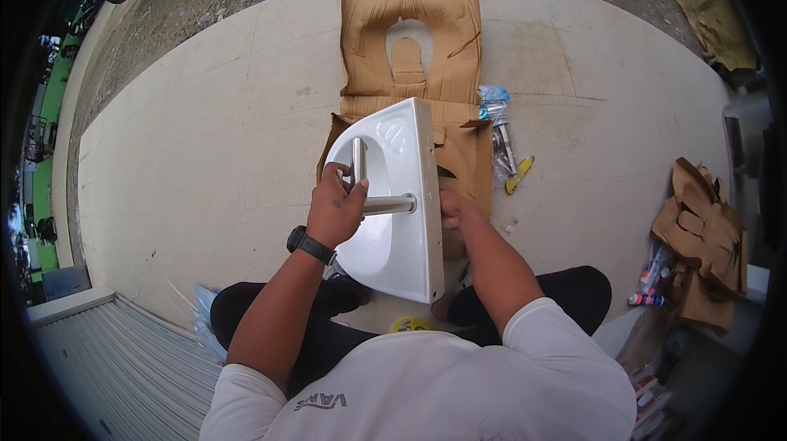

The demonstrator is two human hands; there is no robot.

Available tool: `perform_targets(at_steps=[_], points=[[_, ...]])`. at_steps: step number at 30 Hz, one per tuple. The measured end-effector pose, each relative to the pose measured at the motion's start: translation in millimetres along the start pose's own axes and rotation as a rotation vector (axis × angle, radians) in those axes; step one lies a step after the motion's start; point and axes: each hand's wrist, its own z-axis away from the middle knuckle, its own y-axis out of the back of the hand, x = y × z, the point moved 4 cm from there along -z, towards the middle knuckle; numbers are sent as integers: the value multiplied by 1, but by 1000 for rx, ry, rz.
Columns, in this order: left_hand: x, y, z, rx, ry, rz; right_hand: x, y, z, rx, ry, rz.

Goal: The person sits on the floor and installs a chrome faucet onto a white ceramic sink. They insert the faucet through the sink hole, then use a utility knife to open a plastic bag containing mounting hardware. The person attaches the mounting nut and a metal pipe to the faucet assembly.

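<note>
A white ceramic washbasin [373, 248] stands tipped on its side between my legs, its bowl facing left and its flat back edge to the right. A shiny metal faucet [389, 205] sticks out leftward from the basin. My left hand [334, 210], with a dark watch on its wrist, is closed around the faucet's upright part. My right hand [453, 208] is at the basin's underside, fingers curled. The basin partly hides those fingertips, and I cannot make out what they grip. Opened brown cardboard packaging [361, 43] with an oval cutout lies beyond and partly under the basin.
Right of the cardboard lie a plastic bag with metal parts [502, 123] and a yellow tool [519, 175]. A yellow item [411, 325] sits close to my body. More torn cardboard [701, 224] and tubes [652, 277] are at far right. A ribbed shutter [139, 367] lies lower left.
</note>
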Motion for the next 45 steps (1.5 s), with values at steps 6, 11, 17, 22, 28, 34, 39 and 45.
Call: perform_targets(at_steps=[6, 11, 17, 22, 28, 34, 39, 45], points=[[0, 5, 1, -69, 108, 4, -2, -15, 18, -63, 208, -58], [-6, 0, 2, 10, 36, -84, -8, -12, 12, -99, 149, -24], [-8, -1, 4, 19, 5, -79, -17, -14, 6, -197, -8, -1], [-7, -1, 5, 2, -10, -79, -27, -18, 2, -146, -116, 55], [-11, 1, 3, 3, -47, -46, -23, -21, 10, -19, 38, 88], [-17, 1, -1, -6, -18, -30, 4, -18, 26, -83, 284, -157], [-16, -1, -1, -6, 6, -39, 11, -11, 17, -129, 295, -169], [-14, 0, -3, 1, 27, -45, 19, -7, 13, -73, 438, -105]])
